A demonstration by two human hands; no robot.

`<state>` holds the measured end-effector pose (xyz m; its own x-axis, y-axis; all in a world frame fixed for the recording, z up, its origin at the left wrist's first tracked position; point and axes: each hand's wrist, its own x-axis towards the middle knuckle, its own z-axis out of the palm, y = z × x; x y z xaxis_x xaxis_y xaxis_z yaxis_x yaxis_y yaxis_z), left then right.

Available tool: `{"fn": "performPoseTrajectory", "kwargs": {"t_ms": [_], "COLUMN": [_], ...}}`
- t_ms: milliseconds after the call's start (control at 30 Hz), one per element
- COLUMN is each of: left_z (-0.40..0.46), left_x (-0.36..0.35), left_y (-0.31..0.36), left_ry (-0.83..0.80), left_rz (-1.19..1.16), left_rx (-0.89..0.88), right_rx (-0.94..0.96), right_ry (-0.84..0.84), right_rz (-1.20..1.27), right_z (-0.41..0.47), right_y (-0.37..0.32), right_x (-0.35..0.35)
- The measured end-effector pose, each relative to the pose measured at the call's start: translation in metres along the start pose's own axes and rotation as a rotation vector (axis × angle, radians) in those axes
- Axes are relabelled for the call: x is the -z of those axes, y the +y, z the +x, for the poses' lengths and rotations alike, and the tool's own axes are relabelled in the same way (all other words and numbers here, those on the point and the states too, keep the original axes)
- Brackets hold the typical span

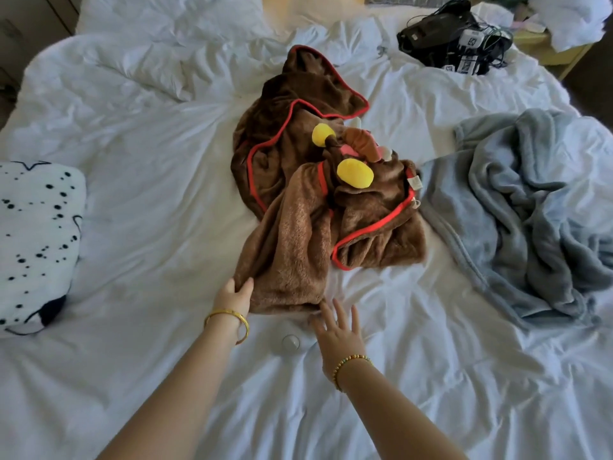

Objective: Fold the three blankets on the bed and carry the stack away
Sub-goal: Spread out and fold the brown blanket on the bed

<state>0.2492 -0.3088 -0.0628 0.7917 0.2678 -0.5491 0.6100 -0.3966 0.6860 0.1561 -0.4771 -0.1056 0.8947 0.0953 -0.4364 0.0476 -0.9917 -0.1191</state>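
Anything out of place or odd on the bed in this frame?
Yes: a tangle of black cables and electronics lies on the duvet at the far right corner, and a small round clear object sits between the wrists. Blankets are merely unfolded.

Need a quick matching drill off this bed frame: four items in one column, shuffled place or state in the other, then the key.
Items:
1. brown blanket
2. grey blanket
3. spotted blanket
4. black cables and gear

States:
A. far right corner of the bed
B. rumpled heap at the right side
C. mid-bed, near edge gripped by the left hand
D. at the left edge, white with black dots

Pairs: 1-C, 2-B, 3-D, 4-A
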Motion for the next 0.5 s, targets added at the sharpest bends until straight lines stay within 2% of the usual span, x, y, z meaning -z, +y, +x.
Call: {"fn": "performPoseTrajectory", "kwargs": {"t_ms": [167,300,433,500], "left_z": [-0.003,-0.009,-0.012,-0.021], "left_x": [0.008,0.014,0.029,0.032], "left_y": [0.004,0.01,0.023,0.034], "left_ry": [-0.107,0.01,0.103,0.057], "left_rz": [0.047,0.066,0.011,0.085], "left_rx": [-0.058,-0.165,-0.169,-0.289], "right_rx": [-0.02,-0.021,-0.095,-0.145], "right_ry": [0.006,0.068,0.18,0.272], "right_rz": [-0.031,0.036,0.337,0.509], "right_z": [0.008,0.014,0.013,0.012], "right_y": [-0.007,-0.01,-0.008,-0.01], "right_x": [0.003,0.009,0.026,0.043]}}
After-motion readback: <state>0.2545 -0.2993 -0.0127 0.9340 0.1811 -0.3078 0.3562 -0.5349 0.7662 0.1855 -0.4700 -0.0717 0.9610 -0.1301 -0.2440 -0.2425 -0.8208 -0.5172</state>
